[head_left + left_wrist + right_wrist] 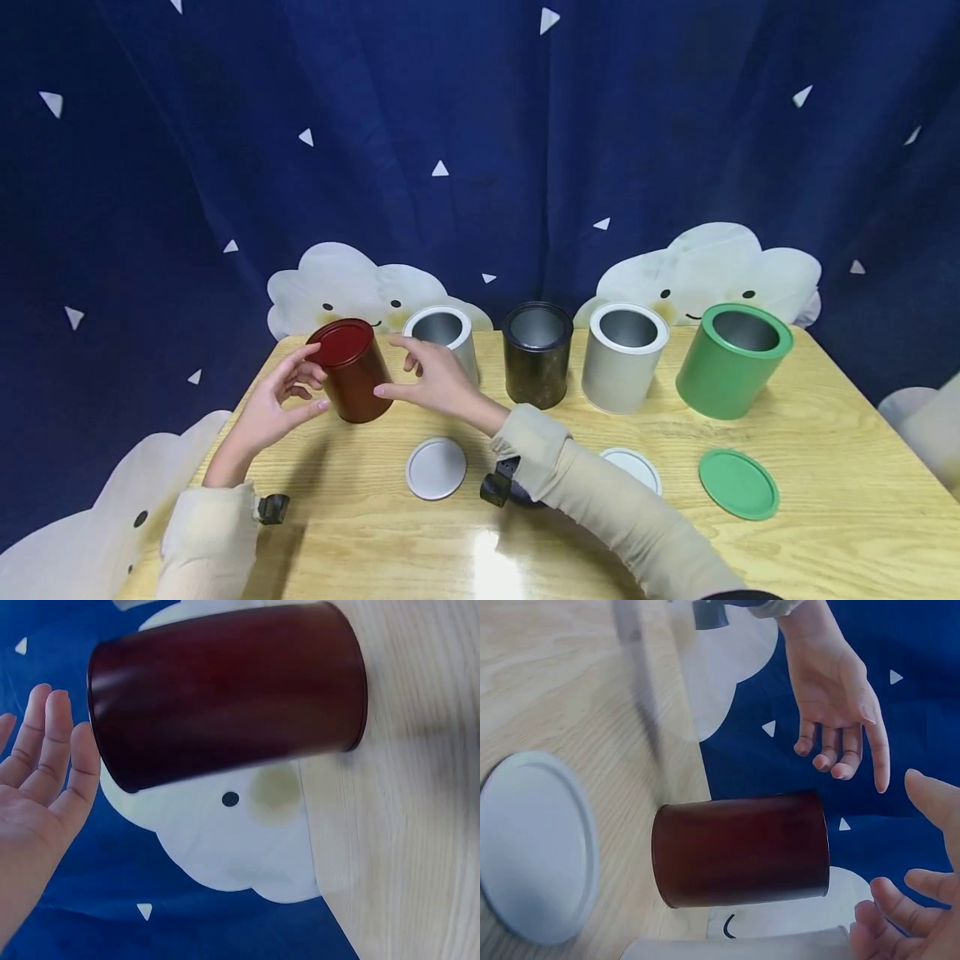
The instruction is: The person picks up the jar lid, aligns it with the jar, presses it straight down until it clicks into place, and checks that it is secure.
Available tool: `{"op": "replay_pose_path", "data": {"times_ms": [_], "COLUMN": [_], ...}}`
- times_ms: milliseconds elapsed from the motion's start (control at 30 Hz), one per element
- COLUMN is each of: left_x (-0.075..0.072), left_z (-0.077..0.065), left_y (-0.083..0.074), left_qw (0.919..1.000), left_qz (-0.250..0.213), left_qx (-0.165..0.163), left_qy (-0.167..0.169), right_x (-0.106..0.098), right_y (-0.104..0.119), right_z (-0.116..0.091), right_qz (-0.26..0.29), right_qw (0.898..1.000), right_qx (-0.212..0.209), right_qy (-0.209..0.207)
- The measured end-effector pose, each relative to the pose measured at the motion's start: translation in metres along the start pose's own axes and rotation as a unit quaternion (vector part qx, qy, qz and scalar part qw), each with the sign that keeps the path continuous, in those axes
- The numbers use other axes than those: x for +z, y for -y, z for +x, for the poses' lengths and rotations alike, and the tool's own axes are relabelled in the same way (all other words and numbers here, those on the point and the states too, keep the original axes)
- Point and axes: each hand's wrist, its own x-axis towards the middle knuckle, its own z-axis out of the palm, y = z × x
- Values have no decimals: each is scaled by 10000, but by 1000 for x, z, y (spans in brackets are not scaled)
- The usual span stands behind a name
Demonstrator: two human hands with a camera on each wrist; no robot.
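Note:
A dark red can (357, 383) with a red lid (342, 342) on its top stands at the left of the row. My left hand (276, 402) is at its left side, fingers loosely bent and apart from one another. In the left wrist view, that hand (37, 784) is near the can's (225, 694) top rim; whether a fingertip touches it I cannot tell. On the other side, my right hand (442, 379) spreads its thumb and fingers with nothing held. The right wrist view shows a gap between the right hand (919, 907) and the can (739, 851).
Lidless cans stand to the right: white (467, 350), black (536, 367), another white (621, 367) and green (727, 371). In front lie a white lid (436, 468), a second white lid (637, 468) and a green lid (738, 483). The right forearm mostly hides a dark lid (522, 495).

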Motion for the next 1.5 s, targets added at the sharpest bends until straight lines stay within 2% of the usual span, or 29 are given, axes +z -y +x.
{"op": "replay_pose_path", "data": {"times_ms": [300, 533, 767, 967, 1167, 1500], "left_x": [13, 27, 42, 49, 57, 70], "left_z": [-2, -4, -6, -10, -13, -17], "left_y": [-1, -3, 10, 14, 21, 33], "left_qw": [9993, 9984, 9951, 9882, 9793, 9708], "left_qz": [59, 148, 447, 769, 837, 615], "left_qx": [260, 268, 352, 108, -170, -18], "left_qy": [256, 482, 807, 1318, 1833, 2317], "right_x": [-13, -16, -15, -12, -8, -1], "right_y": [-7, -15, -27, -37, -49, -64], "right_z": [-21, -38, -53, -63, -75, -89], "right_qz": [-77, -27, -133, -513, -711, -863], "right_qw": [9997, 9996, 9990, 9964, 9915, 9846], "right_qx": [-166, -93, -41, 94, 296, 456], "right_qy": [157, 268, 422, 663, 1048, 1449]}}
